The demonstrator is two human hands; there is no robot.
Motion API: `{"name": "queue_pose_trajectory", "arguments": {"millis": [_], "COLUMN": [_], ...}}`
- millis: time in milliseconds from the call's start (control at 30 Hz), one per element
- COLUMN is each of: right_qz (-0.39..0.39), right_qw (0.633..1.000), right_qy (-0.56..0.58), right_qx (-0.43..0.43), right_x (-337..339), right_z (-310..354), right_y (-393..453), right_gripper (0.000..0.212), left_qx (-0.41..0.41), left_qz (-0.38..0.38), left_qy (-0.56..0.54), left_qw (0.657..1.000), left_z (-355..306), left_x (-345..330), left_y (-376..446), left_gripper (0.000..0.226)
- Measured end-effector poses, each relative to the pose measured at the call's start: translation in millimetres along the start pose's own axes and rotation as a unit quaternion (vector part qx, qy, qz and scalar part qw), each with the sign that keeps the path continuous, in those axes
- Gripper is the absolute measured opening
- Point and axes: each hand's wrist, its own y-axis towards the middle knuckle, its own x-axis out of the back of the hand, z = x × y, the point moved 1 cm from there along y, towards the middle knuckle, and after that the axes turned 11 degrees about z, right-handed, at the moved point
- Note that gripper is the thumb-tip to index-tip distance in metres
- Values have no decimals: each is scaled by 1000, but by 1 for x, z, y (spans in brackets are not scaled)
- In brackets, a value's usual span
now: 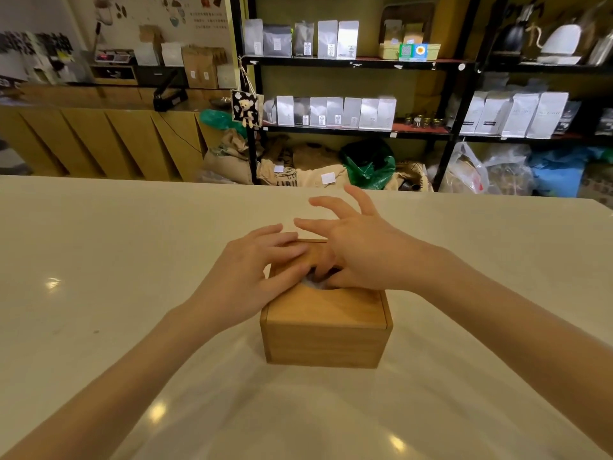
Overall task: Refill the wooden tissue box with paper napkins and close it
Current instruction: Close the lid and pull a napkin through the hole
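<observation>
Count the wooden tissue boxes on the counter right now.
1. The wooden tissue box sits mid-counter, with the left hand and right hand resting on its lid; none other shows.

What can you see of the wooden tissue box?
The wooden tissue box is a light-brown, square-sided box standing upright on the pale counter. Its sliding lid sits in place on top, with white napkin showing in the opening. The left hand rests on the lid; right hand fingers reach into the opening.
</observation>
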Motion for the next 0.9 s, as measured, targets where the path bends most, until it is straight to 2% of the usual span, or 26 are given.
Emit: {"name": "queue_pose_trajectory", "arguments": {"millis": [67,167,233,333,533,667,900], "right_qz": [5,1,-7,-17,-59,-111,-143], "right_qw": [1000,1000,999,998,993,984,972], "right_qy": [6,23,39,54,82,123,172], "right_qx": [6,20,28,37,63,68,71], "right_x": [0,-2,-4,-5,-9,-10,-7], "right_z": [0,-2,-3,-6,-8,-12,-14], "right_y": [2,5,6,5,2,-2,-11], "right_gripper": [24,22,19,17,17,25,20], "left_qx": [2,22,39,43,32,34,52], "left_qz": [37,141,187,212,235,240,244], "left_qy": [-4,16,22,34,67,65,51], "left_qw": [999,990,981,976,969,968,967], "left_z": [2,5,5,4,5,5,4], "left_x": [1,10,14,15,15,15,14], "left_y": [0,1,0,-1,-2,-3,-2], "left_gripper": [48,82,91,93,83,86,89]}}
